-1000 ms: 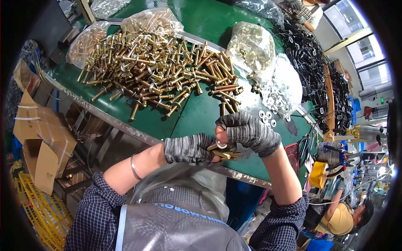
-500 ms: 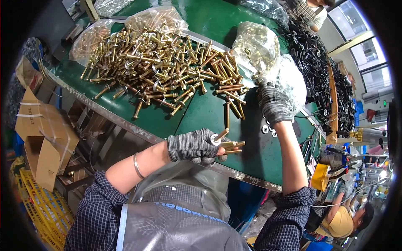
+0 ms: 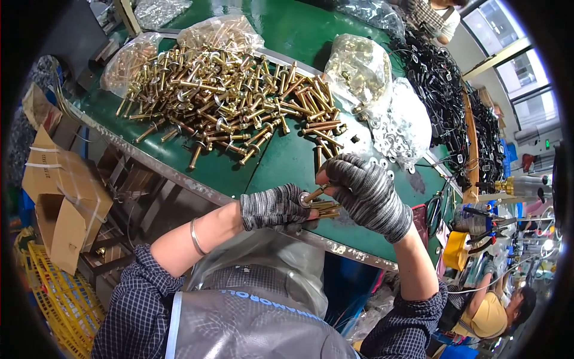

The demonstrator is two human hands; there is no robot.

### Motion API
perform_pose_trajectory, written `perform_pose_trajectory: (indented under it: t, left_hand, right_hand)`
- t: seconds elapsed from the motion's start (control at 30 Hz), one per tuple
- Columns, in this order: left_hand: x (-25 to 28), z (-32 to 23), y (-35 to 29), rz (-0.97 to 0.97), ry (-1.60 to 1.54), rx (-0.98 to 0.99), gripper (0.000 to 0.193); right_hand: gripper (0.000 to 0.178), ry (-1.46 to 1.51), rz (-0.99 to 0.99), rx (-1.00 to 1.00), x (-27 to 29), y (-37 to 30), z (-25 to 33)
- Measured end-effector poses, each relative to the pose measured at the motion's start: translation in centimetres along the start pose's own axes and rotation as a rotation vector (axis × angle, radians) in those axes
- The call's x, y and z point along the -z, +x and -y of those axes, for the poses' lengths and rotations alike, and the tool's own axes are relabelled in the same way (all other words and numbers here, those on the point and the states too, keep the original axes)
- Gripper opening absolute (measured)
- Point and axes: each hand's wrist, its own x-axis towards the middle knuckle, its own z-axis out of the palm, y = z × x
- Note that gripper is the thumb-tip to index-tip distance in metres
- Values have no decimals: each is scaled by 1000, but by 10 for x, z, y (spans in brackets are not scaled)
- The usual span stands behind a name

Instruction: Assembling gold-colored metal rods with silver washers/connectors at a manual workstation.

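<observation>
Meeting again, hands (image 3: 276, 207) (image 3: 372, 194) at bolts (image 3: 326, 209)

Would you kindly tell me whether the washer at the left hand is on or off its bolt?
On: the pale washer rings the bolt that juts from the left hand.

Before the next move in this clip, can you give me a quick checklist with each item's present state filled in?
1. Left grip secure on the bolts: ok, closed around them, with several ends sticking out to the right.
2. Washer on a held bolt: ok, it sits around the shank, close to the left fingers.
3. Right grip at that bolt's free end: ok, fingertips are bunched there.
4. Small part between the right fingertips: cannot tell, the glove hides it.
5. Loose washers nearby: ok, spread on the green table, beyond the right grip.
</observation>
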Motion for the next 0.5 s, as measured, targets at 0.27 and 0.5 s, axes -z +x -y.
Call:
perform_pose_trajectory:
  t: [0.27, 0.5]
  left_hand:
    - [-4, -9, -4, -50, 64, 18, 22]
    - [-3, -6, -4, -26, 73, -3, 22]
  right_hand:
    - [15, -51, 16, -2, -1, -4, 4]
    - [14, 64, 39, -125, -2, -4, 6]
